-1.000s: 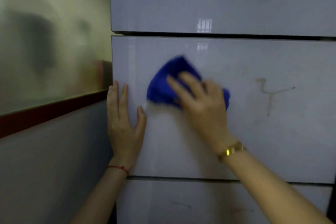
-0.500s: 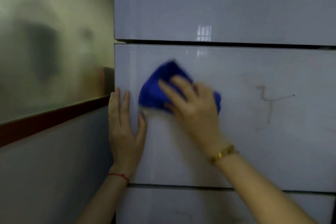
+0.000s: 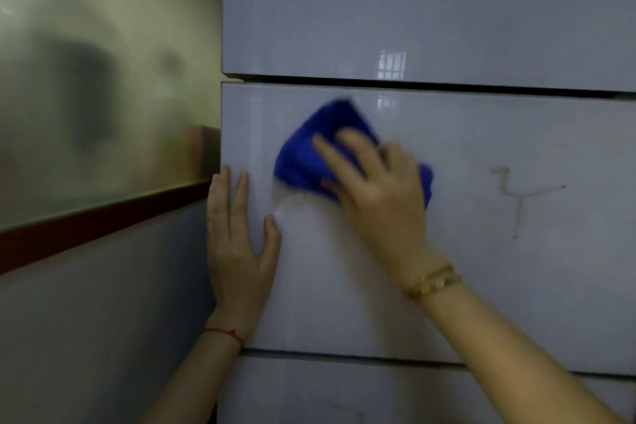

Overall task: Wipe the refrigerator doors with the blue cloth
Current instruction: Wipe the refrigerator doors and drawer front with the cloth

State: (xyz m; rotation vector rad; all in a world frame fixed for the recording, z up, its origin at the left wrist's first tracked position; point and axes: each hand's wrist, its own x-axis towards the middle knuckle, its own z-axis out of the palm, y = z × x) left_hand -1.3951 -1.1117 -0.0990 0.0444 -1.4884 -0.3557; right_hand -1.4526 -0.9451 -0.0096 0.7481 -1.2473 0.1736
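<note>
Far left: a frosted glass panel (image 3: 96,86) above a dark red strip (image 3: 103,220) and a grey wall below. Next, at the left edge of the middle refrigerator door (image 3: 516,279): left hand (image 3: 237,251) laid flat on the glossy surface, fingers (image 3: 220,196) straight and close together, thumb spread to the right, gripping nothing; thin red cord (image 3: 225,334) round the wrist. Just right of that thumb, a pale smear on the door. Then the blue cloth (image 3: 309,151), bunched and pressed against the upper left part of the middle door, below the gap under the upper refrigerator door (image 3: 413,10). Over the cloth: right hand (image 3: 382,193), blurred, fingers splayed apart and pressing the cloth flat to the door; gold watch (image 3: 433,280) on the wrist. Further right, a thin greyish scribble mark (image 3: 516,189) on the same door, well apart from the cloth. Along the bottom, the top of a lower door (image 3: 378,396).
</note>
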